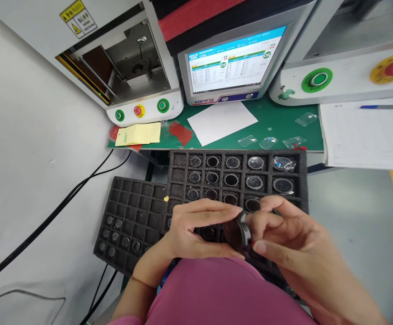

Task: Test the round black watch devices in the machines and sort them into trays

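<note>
Above the foam tray, my left hand [196, 225] grips a dark round watch case [242, 230] by its edge, between thumb and fingers. The case is tilted on its side, with its side buttons facing up. My right hand [284, 230] is closed at the back of the case, thumb and forefinger pinched together against it. A small red bit shows by the right thumb tip; what the fingers pinch is mostly hidden. Below, the black foam tray [222, 152] holds several round watch cases [231, 180] in its compartments, some under clear film.
A second foam tray [123, 198] with several small round parts sits lower left. Behind are a green bench [217, 140] with loose clear films, white paper [222, 122], yellow slips [138, 134], a monitor [233, 63] and machines with green and red buttons. Black cables hang at left.
</note>
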The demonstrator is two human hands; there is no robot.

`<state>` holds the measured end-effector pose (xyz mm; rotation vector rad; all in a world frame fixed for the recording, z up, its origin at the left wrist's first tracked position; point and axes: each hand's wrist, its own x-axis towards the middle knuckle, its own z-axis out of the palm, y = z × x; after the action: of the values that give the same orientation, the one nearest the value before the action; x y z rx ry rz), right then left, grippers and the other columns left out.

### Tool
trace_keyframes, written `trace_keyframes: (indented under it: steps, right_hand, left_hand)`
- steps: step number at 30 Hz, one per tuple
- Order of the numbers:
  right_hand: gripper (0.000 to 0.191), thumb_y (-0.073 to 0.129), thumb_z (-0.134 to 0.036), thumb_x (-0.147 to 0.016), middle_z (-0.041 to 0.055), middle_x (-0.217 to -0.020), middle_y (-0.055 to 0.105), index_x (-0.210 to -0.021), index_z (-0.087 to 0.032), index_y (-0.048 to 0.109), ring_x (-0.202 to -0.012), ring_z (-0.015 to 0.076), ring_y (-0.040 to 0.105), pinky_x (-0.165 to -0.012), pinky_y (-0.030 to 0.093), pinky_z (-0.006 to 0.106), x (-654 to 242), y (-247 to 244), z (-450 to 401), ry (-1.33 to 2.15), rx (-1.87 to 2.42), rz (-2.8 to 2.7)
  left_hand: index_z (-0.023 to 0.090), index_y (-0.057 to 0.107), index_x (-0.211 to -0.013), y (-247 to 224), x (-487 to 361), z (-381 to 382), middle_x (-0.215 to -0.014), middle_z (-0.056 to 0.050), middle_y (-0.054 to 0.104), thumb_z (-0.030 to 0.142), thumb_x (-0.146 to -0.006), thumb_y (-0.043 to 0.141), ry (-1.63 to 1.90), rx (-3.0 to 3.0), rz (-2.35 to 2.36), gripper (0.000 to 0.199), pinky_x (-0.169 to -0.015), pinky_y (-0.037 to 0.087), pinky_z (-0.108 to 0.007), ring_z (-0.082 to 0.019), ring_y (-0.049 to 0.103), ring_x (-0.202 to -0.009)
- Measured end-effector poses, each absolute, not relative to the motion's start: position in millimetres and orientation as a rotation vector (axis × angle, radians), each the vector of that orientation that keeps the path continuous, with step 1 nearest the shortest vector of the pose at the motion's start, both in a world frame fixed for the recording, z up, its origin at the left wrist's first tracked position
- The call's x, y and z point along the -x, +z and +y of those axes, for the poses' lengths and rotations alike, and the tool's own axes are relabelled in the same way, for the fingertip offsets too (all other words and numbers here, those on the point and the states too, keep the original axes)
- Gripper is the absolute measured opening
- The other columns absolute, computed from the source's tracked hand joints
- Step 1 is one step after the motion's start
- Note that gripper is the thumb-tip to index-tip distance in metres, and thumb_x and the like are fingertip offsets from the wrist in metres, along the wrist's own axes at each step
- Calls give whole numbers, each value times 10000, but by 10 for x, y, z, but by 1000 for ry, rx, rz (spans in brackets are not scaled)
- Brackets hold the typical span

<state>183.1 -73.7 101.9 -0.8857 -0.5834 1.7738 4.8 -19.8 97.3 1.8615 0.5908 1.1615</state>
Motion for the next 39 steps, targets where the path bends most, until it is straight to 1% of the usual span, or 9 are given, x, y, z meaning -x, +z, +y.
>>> trace_keyframes:
  steps: [5,11,15,18,23,26,29,33,39]
  right_hand:
    - [488,886,-249,-647,-106,-617,591,-946,-281,502,-535,70,558,-512,469,161,-1798,1136,-740,1815,1026,-388]
    - [470,858,-188,-679,-94,-623,586,-980,-279,509,-514,65,567,-487,472,143,-1813,1056,-701,1838,935,-470]
    - [528,912,-247,-592,-79,-685,574,-957,-273,533,-597,81,586,-530,510,164,-1747,1007,-610,1916,867,-434]
    - [563,934,-328,-541,-48,-774,586,-949,-273,550,-692,110,609,-595,534,198,-1658,1012,-561,1915,883,-411]
    - [420,828,-471,-686,23,-929,649,-995,-278,619,-797,157,654,-641,566,246,-1586,969,-584,1577,897,-570]
    - [265,740,-311,-809,56,-1057,661,-1051,-270,640,-983,183,655,-833,569,296,-1603,906,-611,1186,997,-786]
    - [487,727,-55,-742,48,-1112,649,-1156,-278,597,-1071,194,633,-966,528,357,-1624,853,-599,862,939,-1064]
    - [727,693,34,-697,71,-1155,655,-1317,-286,491,-1066,233,647,-897,575,420,-1649,844,-534,795,725,-1380]
    - [678,699,-11,-727,84,-1077,692,-1327,-284,539,-982,221,667,-757,615,342,-1723,908,-491,720,753,-1593]
  left_hand:
    - [242,607,-1311,981,-26,-194,-1077,-108,747,258,-645,872,1140,-1876,593,717,-795,601,-268,-184,724,-895]
    - [260,582,-1337,984,16,-179,-1099,-105,738,278,-679,846,1121,-1912,581,709,-787,595,-280,-181,713,-900]
    - [288,597,-1317,916,43,-189,-1092,-86,736,232,-654,863,1111,-1831,567,717,-797,585,-269,-172,706,-904]
    - [313,638,-1266,856,25,-226,-1096,-81,731,285,-640,872,1062,-1598,579,669,-785,586,-287,-197,709,-931]
    - [184,692,-1189,885,-94,-264,-1135,-153,703,477,-742,772,822,-909,581,540,-734,594,-355,-247,712,-898]
    - [97,661,-1137,961,-164,-252,-935,-146,727,481,-841,648,727,-573,516,485,-628,576,-308,-207,702,-744]
    - [96,639,-924,1021,-211,-257,-737,-78,695,400,-836,651,764,-460,546,316,-587,533,-223,-141,659,-628]
    - [140,536,-797,1052,-245,-300,-670,-33,648,516,-797,690,785,-523,652,406,-546,484,-188,-111,610,-578]
    - [177,461,-767,1056,-254,-334,-605,21,557,564,-839,630,733,-669,720,428,-465,377,-170,-87,533,-526]
